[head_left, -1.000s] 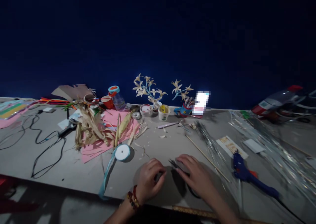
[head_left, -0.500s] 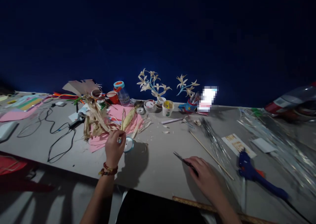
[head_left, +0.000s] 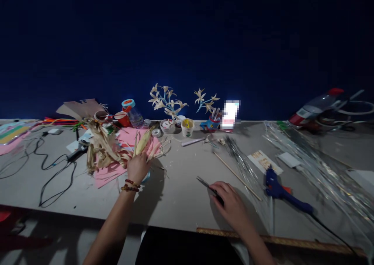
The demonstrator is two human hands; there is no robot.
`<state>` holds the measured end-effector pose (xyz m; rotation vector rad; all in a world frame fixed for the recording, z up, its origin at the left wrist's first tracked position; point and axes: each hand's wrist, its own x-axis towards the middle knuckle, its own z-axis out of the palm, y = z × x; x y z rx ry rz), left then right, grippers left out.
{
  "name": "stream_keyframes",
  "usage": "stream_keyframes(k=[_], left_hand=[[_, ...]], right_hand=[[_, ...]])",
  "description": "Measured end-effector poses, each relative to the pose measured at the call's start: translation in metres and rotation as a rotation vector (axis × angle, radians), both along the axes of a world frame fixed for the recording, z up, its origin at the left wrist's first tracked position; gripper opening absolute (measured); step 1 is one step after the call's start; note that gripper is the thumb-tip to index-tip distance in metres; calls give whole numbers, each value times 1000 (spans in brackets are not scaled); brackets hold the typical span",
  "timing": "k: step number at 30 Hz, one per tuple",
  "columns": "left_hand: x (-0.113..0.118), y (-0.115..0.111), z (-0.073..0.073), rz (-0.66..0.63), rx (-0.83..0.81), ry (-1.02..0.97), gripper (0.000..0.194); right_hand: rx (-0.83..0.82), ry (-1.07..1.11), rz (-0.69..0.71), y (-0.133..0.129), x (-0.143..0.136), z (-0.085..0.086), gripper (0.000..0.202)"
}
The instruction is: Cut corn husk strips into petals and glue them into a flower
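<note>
My left hand (head_left: 138,167), with beaded bracelets at the wrist, reaches down over the near edge of a pile of dried corn husks (head_left: 105,147). Its fingers point away from me and are mostly hidden, so their grip cannot be made out. A pale green husk (head_left: 143,143) stands just beyond the fingertips, above pink paper (head_left: 109,174). Part of a white and blue spool (head_left: 146,176) shows beside the wrist. My right hand (head_left: 229,202) rests on the table, closed around dark-handled scissors (head_left: 208,185) whose blades point forward and left.
Husk flowers on blue stems (head_left: 168,101) stand at the back near a tub (head_left: 187,128) and a blue pen cup (head_left: 212,124). A thin stick (head_left: 237,175), wire bundles and a blue glue gun (head_left: 282,191) lie right. Black cables (head_left: 58,175) trail left.
My left hand has moved forward from beside the spool to the husks, now covering much of the spool. The right hand keeps the scissors. The whole view has shifted slightly.
</note>
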<state>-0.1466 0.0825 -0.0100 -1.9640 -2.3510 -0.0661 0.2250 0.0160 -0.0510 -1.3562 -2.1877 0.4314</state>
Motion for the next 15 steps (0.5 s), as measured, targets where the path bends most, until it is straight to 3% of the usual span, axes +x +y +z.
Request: stream_keyframes(k=[15], left_hand=[[-8, -2, -12, 57, 66, -73, 18]], right_hand=[[-17, 1, 14, 5, 3, -3, 22]])
